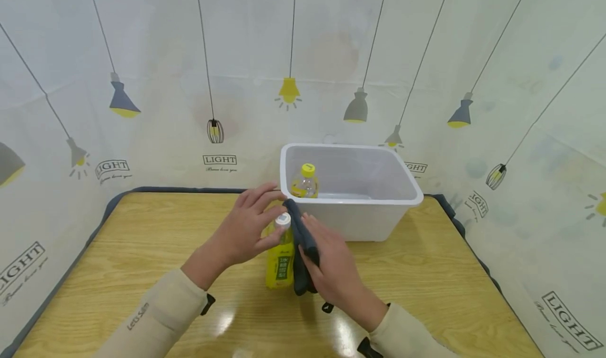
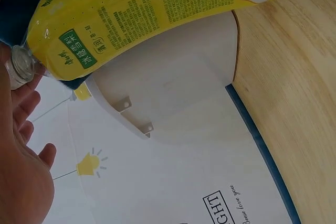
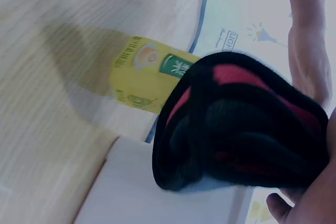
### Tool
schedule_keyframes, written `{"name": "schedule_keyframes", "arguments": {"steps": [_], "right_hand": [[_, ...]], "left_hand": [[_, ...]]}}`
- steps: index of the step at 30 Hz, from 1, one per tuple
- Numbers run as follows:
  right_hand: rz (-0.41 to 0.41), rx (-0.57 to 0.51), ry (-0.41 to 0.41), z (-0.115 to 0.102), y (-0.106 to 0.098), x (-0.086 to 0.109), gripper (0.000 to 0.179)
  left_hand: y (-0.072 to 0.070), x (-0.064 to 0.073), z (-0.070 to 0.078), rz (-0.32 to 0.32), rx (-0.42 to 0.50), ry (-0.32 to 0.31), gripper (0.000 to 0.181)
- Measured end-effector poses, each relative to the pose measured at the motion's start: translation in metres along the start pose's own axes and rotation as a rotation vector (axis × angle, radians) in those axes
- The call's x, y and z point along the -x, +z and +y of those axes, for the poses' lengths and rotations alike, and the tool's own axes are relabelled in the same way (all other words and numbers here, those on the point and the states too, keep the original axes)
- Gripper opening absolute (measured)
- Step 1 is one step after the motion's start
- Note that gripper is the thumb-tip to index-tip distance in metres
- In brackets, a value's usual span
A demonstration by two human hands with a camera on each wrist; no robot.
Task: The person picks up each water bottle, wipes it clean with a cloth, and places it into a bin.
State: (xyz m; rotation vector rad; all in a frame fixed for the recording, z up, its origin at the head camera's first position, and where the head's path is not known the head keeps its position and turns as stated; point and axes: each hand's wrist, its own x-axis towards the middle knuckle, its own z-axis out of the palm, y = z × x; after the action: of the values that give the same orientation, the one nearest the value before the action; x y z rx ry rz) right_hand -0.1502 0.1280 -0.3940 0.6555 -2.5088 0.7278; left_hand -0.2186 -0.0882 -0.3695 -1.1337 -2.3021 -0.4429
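Note:
A yellow-labelled drink bottle (image 1: 280, 263) with a white cap stands upright near the table's middle. My left hand (image 1: 246, 226) holds it around the neck, thumb across the front just below the cap. Beside the bottle's right side, my right hand (image 1: 333, 263) grips a folded dark navy cloth (image 1: 303, 237) between thumb and fingers. The left fingertips reach the cloth's top end. In the right wrist view the cloth (image 3: 241, 124) shows black edging and a red inside, and hides part of the bottle (image 3: 152, 72). The left wrist view shows the bottle's label (image 2: 142, 19) up close.
Behind the hands stands a white plastic bin (image 1: 350, 202). Another bottle with a yellow cap (image 1: 307, 182) is in its left corner. The wooden table (image 1: 156, 226) meets a wall covering (image 1: 255, 153) printed with hanging lamps.

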Motion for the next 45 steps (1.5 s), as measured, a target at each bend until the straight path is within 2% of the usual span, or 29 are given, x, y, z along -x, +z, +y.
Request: {"name": "schedule_keyframes", "arguments": {"steps": [4,8,15,20,27,32,35,38,40,45], "right_hand": [[-0.043,0.06,-0.013,-0.005,0.001,-0.002,0.055],[-0.103,0.169,-0.03,-0.004,0.006,-0.001,0.071],[-0.133,0.347,-0.066,-0.004,0.012,0.002,0.092],[-0.146,0.432,-0.076,-0.002,0.013,0.006,0.092],[-0.166,0.464,-0.048,0.005,0.02,0.016,0.088],[-0.301,0.47,0.019,0.012,0.032,0.027,0.087],[-0.37,0.471,0.023,0.017,0.04,0.033,0.085],[-0.395,0.482,0.013,0.022,0.047,0.036,0.081],[-0.436,0.507,0.015,0.024,0.05,0.038,0.079],[-0.597,0.623,-0.014,0.03,0.06,0.047,0.075]], "left_hand": [[0.001,0.0,0.0,0.005,-0.006,-0.002,0.033],[0.002,0.001,-0.001,0.015,-0.017,0.003,0.032],[0.004,0.002,-0.001,0.024,-0.019,0.003,0.033],[0.006,0.002,-0.001,0.031,-0.018,0.005,0.033],[0.008,0.003,-0.001,0.039,-0.022,0.002,0.034],[0.007,0.003,0.0,0.032,-0.021,-0.005,0.032],[0.006,0.003,0.001,0.022,-0.019,-0.012,0.03],[0.005,0.003,0.001,0.015,-0.018,-0.019,0.032],[0.005,0.003,0.002,0.011,-0.019,-0.024,0.034],[0.006,0.003,0.003,0.0,-0.017,-0.034,0.036]]}}
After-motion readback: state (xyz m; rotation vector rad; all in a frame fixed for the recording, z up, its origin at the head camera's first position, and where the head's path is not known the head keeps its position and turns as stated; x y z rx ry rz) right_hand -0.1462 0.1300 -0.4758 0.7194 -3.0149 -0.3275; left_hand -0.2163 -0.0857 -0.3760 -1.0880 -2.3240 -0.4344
